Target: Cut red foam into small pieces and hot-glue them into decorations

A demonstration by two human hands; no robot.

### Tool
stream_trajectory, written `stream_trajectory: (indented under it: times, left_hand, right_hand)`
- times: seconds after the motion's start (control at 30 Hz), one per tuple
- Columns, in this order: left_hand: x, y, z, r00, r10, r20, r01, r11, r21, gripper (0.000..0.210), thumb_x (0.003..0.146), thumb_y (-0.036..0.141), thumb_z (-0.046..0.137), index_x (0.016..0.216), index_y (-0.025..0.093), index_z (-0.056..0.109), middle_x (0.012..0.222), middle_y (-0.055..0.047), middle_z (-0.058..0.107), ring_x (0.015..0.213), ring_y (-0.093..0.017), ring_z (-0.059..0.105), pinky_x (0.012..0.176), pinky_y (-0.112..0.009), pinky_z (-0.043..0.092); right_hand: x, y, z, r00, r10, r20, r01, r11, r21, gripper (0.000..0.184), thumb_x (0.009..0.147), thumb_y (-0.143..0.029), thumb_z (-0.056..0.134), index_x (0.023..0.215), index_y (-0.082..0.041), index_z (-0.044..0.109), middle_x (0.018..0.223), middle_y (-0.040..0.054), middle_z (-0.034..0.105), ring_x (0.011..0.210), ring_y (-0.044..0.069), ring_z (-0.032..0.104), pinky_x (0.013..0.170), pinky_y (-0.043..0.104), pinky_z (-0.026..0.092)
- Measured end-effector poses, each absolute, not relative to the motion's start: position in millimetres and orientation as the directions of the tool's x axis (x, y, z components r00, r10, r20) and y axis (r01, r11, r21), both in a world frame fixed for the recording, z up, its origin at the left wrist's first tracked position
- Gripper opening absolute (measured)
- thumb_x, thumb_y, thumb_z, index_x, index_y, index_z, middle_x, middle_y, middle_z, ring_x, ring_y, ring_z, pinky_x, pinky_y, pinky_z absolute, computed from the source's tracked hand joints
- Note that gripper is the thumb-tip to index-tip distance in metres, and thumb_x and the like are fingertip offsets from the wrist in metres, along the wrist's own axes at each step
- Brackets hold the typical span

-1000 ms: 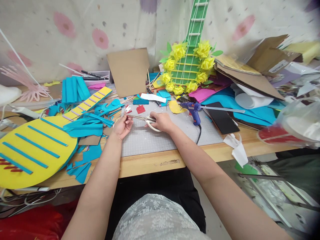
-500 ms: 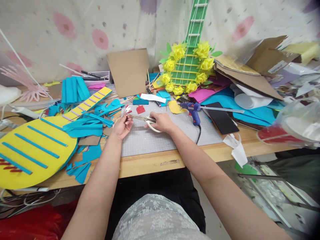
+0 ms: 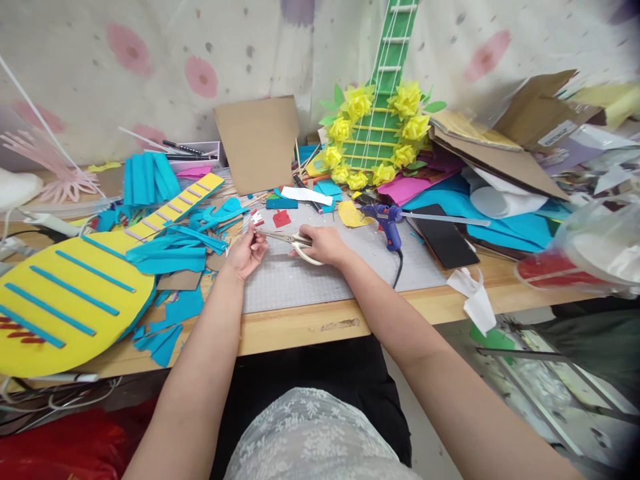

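My right hand grips a pair of scissors with white handles, its fingers in the loops. The narrow metal blades point left and reach the fingertips of my left hand. That hand is pinched closed at thumb and forefinger, and what lies between them is too small to make out. Just beyond those fingertips is a small red-and-white scrap. Beside it, a notched red paper piece lies on the grey cutting mat, with a white paper strip behind.
A yellow guitar-shaped cutout and blue paper scraps lie at left. Behind stands a green guitar with yellow paper flowers. A blue glue gun, a black phone and a clear plastic container are to the right.
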State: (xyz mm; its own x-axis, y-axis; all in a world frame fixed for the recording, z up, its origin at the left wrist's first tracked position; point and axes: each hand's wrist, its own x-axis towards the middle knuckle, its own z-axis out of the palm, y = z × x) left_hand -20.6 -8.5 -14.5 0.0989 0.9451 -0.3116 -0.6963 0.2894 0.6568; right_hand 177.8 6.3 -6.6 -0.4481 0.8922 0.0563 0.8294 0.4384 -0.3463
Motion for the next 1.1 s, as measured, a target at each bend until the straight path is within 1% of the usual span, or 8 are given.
stream_trajectory:
  times: [0.13,0.33,0.53,0.63,0.83,1.1]
  left_hand:
    - [-21.8,-8.1,-15.6,0.108,0.944,-0.311,-0.693,0.296,0.658,0.024,0.088,0.026,0.046,0.069,0.013,0.052,0.052,0.005,0.041,0.038,0.001,0.032,0.041,-0.006,0.036]
    - [-20.4,-8.9,-12.9,0.109,0.939,-0.326,-0.691,0.308,0.654,0.031,0.089,0.026,0.044,0.062,0.013,0.049,0.051,0.005,0.040,0.037,0.001,0.031,0.039,-0.006,0.036]
    - [-21.0,-9.4,-12.7,0.152,0.938,-0.312,-0.683,0.327,0.652,0.039,0.092,0.027,0.033,0.060,0.012,0.048,0.051,0.004,0.040,0.037,0.000,0.029,0.038,-0.006,0.035]
    - [-21.9,-9.5,-12.2,0.180,0.933,-0.313,-0.679,0.348,0.646,0.042,0.093,0.029,0.031,0.058,0.012,0.048,0.050,0.004,0.038,0.036,0.000,0.029,0.037,-0.006,0.035]
    - [-22.1,-10.0,-10.6,0.163,0.933,-0.322,-0.675,0.343,0.653,0.043,0.093,0.029,0.030,0.057,0.011,0.047,0.049,0.004,0.038,0.035,0.001,0.029,0.038,-0.006,0.037]
    - [-20.7,-10.2,-10.7,0.135,0.929,-0.346,-0.674,0.342,0.655,0.042,0.092,0.029,0.034,0.056,0.012,0.048,0.049,0.004,0.037,0.035,0.001,0.029,0.037,-0.005,0.036]
  right_hand:
    - [179.1,7.1,-8.5,-0.475,0.878,0.059,0.805,0.460,-0.373,0.047,0.068,-0.066,0.056,0.082,-0.021,0.056,0.079,0.0017,0.067,0.070,0.016,0.057,0.056,0.024,0.025]
    - [180.1,8.6,-11.5,-0.477,0.877,0.063,0.797,0.462,-0.390,0.047,0.067,-0.066,0.057,0.082,-0.021,0.057,0.077,0.0013,0.066,0.068,0.015,0.055,0.057,0.024,0.025]
    - [180.8,9.9,-12.4,-0.478,0.876,0.068,0.802,0.467,-0.372,0.046,0.070,-0.065,0.054,0.084,-0.021,0.058,0.077,0.0019,0.066,0.069,0.015,0.055,0.057,0.024,0.025]
    - [181.2,9.4,-11.5,-0.473,0.878,0.074,0.798,0.462,-0.388,0.047,0.070,-0.065,0.054,0.083,-0.020,0.057,0.077,0.0013,0.066,0.068,0.014,0.055,0.056,0.023,0.024]
    - [179.8,7.0,-10.9,-0.482,0.872,0.083,0.784,0.472,-0.404,0.048,0.068,-0.065,0.057,0.085,-0.021,0.056,0.079,0.0012,0.066,0.069,0.015,0.056,0.057,0.023,0.026]
    - [179.0,7.3,-11.1,-0.495,0.867,0.060,0.779,0.473,-0.411,0.048,0.067,-0.066,0.057,0.080,-0.020,0.057,0.076,0.0012,0.065,0.065,0.013,0.054,0.056,0.023,0.024]
